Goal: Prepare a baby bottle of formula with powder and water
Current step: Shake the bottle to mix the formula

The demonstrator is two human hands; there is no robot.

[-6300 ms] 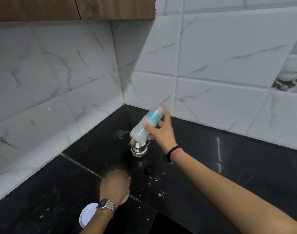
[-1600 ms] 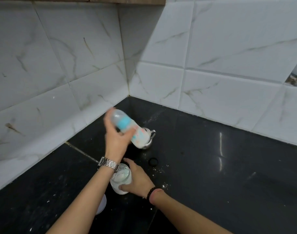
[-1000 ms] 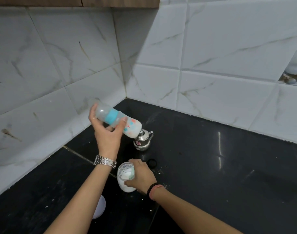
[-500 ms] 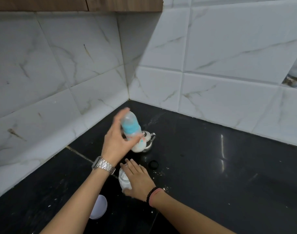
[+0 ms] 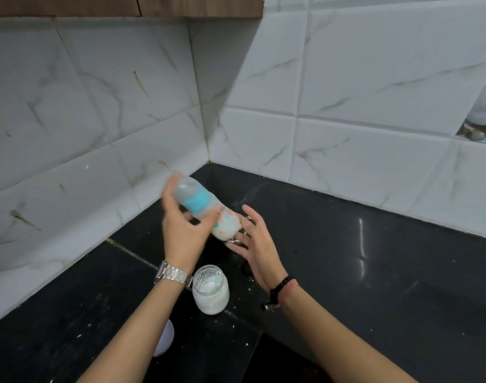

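My left hand (image 5: 181, 233) grips the baby bottle (image 5: 206, 210), which is blurred and tilted with its capped blue-collared end up to the left and its milky base down to the right. My right hand (image 5: 254, 241) is spread open just right of the bottle's base and holds nothing. A glass jar of white powder (image 5: 211, 290) stands uncovered on the black counter (image 5: 374, 286) below both hands. Its white lid (image 5: 164, 341) lies to the lower left, partly behind my left forearm. The small steel pot is almost wholly hidden behind the bottle and my right fingers.
White marble-look tiled walls meet in a corner (image 5: 208, 158) just behind the bottle. A wooden cabinet (image 5: 125, 5) hangs overhead. A small black ring (image 5: 244, 269) and spilled powder specks lie on the counter near my right wrist.
My right hand has let go of the powder jar and risen beside the bottle's base. My left hand has swung the bottle from near upright to a leftward tilt.
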